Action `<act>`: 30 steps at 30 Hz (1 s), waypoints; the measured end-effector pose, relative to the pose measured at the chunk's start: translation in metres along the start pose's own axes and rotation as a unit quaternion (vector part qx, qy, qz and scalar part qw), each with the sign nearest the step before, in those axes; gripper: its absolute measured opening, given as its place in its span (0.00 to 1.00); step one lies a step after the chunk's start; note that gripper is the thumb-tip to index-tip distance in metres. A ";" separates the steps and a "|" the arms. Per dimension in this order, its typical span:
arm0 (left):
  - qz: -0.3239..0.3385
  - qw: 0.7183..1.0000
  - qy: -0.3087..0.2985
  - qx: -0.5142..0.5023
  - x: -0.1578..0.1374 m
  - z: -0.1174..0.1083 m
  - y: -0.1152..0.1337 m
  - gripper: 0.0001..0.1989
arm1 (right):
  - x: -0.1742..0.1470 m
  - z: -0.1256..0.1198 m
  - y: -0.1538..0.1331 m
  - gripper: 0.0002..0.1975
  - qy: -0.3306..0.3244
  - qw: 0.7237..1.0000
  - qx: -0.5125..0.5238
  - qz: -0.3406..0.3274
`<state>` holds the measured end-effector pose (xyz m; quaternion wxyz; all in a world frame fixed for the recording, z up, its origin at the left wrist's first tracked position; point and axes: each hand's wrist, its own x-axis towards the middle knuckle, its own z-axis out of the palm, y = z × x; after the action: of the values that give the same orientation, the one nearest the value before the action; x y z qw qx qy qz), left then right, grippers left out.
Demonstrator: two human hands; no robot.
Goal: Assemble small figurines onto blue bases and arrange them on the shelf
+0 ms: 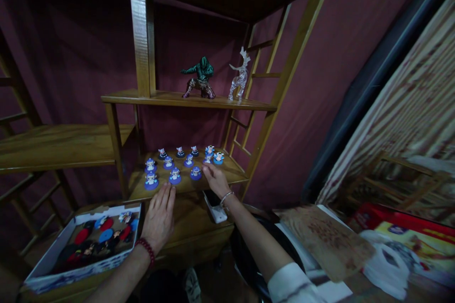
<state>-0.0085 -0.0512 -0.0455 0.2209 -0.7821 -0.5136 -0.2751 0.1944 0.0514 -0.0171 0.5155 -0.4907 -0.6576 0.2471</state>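
Small purple-and-white figurines on round bases stand in rows on the lower wooden shelf point(227, 173). My right hand point(216, 181) reaches over the shelf's right side, its fingertips closed at a small purple figurine point(208, 157) and partly covering it. Left of those fingers stands another purple figurine point(195, 173). My left hand point(160, 213), fingers stretched out and holding nothing, hovers at the shelf's front edge. Just beyond its fingertips are a purple figurine point(175, 175) and a larger one point(151, 180). Behind, pink-headed figurines with dark bases point(180, 152) line the back.
A shallow white box point(53, 265) with more figurines sits at lower left. A phone-like object point(217, 214) lies below my right wrist. Above stand a green crouching statue point(203, 73) and a clear deer point(240, 78). A black stool point(261, 236) and a cardboard piece point(323, 236) are at right.
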 end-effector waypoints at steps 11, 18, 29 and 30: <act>0.002 1.000 -0.009 -0.001 -0.001 -0.002 0.001 0.31 | -0.008 0.008 -0.012 0.22 -0.039 0.998 0.032 0.025; -0.005 1.000 -0.018 -0.004 -0.001 -0.001 0.001 0.32 | -0.004 0.010 -0.011 0.17 -0.041 0.998 -0.042 0.004; -0.003 1.000 -0.010 -0.008 0.000 -0.002 0.002 0.33 | -0.002 0.014 -0.014 0.13 -0.029 0.998 -0.051 0.011; -0.002 1.000 -0.006 -0.009 0.000 -0.001 0.002 0.33 | -0.002 0.014 -0.014 0.12 -0.030 0.998 -0.050 0.010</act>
<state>-0.0071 -0.0529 -0.0449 0.2102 -0.7846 -0.5143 -0.2751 0.1755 0.0466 -0.0110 0.4679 -0.5144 -0.6795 0.2339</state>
